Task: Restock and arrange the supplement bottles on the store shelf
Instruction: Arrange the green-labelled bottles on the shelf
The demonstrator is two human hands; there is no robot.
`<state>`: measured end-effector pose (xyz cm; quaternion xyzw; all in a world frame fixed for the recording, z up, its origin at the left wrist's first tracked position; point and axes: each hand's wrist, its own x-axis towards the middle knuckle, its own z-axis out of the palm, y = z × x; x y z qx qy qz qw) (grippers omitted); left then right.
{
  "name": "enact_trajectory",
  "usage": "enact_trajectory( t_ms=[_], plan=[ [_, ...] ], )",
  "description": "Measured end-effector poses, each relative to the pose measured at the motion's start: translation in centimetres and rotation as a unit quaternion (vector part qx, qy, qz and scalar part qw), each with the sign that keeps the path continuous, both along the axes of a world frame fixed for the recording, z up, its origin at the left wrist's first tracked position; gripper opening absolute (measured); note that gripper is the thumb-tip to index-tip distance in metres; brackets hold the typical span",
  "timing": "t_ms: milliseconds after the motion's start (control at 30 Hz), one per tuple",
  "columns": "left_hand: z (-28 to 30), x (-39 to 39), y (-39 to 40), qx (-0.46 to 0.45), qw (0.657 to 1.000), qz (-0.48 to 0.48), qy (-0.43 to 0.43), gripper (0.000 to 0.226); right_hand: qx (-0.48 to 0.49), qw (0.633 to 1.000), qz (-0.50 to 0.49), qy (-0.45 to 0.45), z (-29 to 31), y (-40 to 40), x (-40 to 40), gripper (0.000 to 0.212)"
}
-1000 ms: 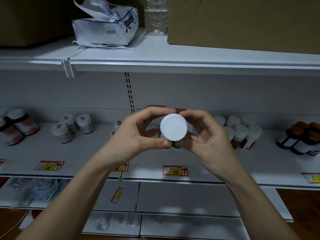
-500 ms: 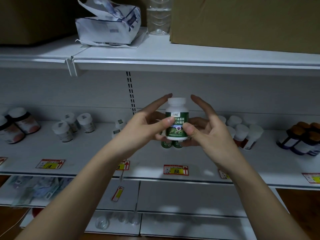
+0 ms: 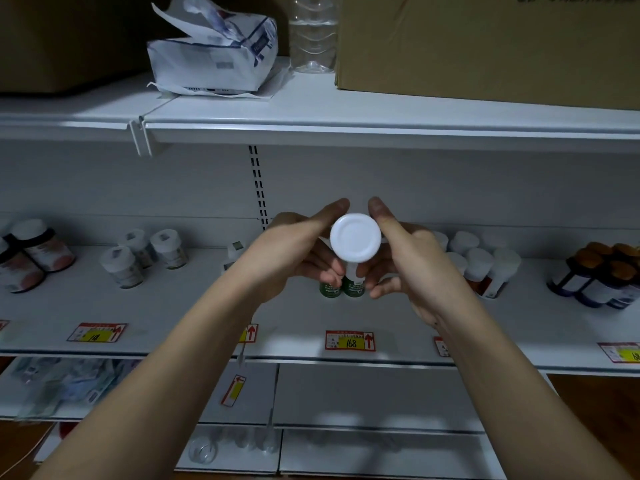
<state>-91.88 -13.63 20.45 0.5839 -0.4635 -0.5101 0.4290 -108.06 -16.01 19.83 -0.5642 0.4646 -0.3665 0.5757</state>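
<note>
So your left hand (image 3: 294, 254) and right hand (image 3: 408, 268) both grip the white-capped bottle (image 3: 355, 242), cap tilted toward you, above the middle shelf (image 3: 173, 306).

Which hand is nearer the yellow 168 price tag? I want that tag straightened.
Right, narrowly. The right hand holds the white-capped bottle above and slightly right of the 168 tag; the left hand holds it above and further left.
</note>
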Motion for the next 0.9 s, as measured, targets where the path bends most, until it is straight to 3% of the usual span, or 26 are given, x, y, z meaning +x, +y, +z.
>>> enact_trajectory(
  t_ms=[267,567,800,900],
  plan=[
    [0.1,0.3,0.2,-0.008,1.0,-0.001,0.007,0.057,0.0,1.0,-0.002,-0.015,0.0,0.1,0.2,0.055],
    [-0.1,0.7,0.5,-0.054,0.998,-0.025,0.018,0.027,-0.028,0.999,0.011,-0.035,-0.7,0.2,-0.4,0.032],
    [-0.8,1.5,0.2,-0.127,0.99,-0.054,0.029,0.071,-0.091,0.994,0.035,-0.058,-2.0,-0.2,-1.0,0.042],
    [-1.3,1.6,0.3,-0.159,0.986,-0.059,-0.004,0.075,-0.126,0.99,0.05,-0.04,-2.5,-0.3,-1.3,0.045]
  ],
)
